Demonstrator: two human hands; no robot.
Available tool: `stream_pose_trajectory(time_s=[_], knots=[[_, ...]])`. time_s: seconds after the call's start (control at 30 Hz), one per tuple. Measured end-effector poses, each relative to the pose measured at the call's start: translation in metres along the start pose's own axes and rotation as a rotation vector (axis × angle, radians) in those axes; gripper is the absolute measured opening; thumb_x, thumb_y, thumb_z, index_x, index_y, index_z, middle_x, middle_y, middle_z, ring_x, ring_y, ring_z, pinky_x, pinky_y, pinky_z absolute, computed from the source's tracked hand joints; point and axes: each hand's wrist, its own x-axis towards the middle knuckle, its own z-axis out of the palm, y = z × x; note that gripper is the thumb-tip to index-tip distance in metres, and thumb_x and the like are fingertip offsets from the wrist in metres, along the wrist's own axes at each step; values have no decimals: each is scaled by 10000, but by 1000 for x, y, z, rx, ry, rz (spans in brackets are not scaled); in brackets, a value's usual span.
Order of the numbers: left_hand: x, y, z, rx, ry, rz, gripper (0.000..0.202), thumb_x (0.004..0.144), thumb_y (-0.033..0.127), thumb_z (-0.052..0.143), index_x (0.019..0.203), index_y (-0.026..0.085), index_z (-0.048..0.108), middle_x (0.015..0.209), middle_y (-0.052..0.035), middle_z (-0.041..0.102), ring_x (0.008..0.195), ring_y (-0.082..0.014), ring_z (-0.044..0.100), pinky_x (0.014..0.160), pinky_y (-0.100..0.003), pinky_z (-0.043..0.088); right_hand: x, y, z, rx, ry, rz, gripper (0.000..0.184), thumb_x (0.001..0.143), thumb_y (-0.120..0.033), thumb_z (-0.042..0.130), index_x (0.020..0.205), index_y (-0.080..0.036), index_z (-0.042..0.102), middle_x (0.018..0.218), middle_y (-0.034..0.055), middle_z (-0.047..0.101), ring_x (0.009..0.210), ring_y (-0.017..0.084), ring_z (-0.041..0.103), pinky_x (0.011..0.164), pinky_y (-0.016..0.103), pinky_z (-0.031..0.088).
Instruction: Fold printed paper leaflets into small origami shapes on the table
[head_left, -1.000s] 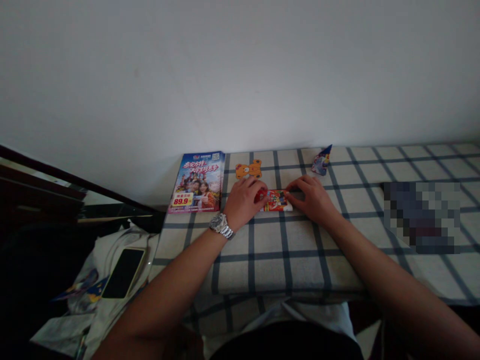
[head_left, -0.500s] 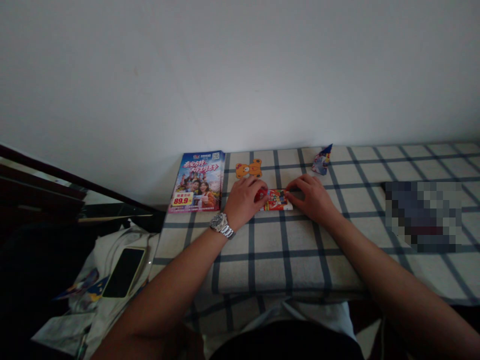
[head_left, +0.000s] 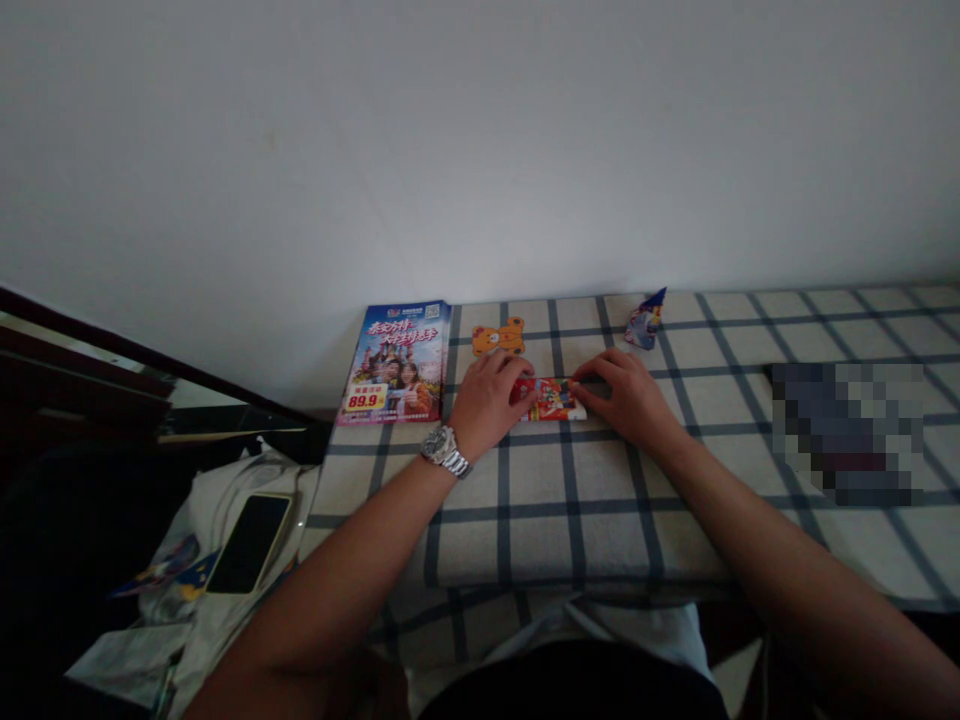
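A small folded red printed paper (head_left: 549,398) lies flat on the checked tablecloth (head_left: 570,500). My left hand (head_left: 487,400), with a metal watch on the wrist, has its curled fingers pressing on the paper's left end. My right hand (head_left: 626,395) presses on its right end with the fingers bent down. An orange bear-shaped cutout (head_left: 498,337) lies just behind the left hand. A folded blue paper cone (head_left: 645,320) stands behind the right hand.
A colourful leaflet (head_left: 394,362) lies at the table's back left corner by the white wall. To the left, below table height, a dark phone (head_left: 247,543) rests on a pile of cloth and papers. A blurred dark patch (head_left: 847,430) sits at right.
Both hands stay on the red paper; the fingers shift only slightly. Nothing else has moved.
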Motion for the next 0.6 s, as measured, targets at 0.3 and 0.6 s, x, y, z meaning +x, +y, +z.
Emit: stream_pose_trajectory(time_s=[0.3, 0.6], knots=[[-1, -2, 0, 30, 19, -47, 276, 917, 372, 757, 1111, 226, 627, 1126, -72, 635, 1064, -296, 577, 962, -473, 491, 0, 0, -1, 8, -10, 9, 116, 951, -337, 704, 989, -235, 741, 1009, 96, 687, 964, 304, 642, 888, 489, 524], [-1, -1, 0, 47, 12, -38, 263, 935, 385, 737, 1109, 225, 623, 1111, -66, 641, 1060, -292, 578, 957, -460, 481, 0, 0, -1, -2, -5, 17, 120, 944, -326, 716, 1004, -228, 749, 1011, 97, 692, 978, 305, 650, 893, 477, 519]])
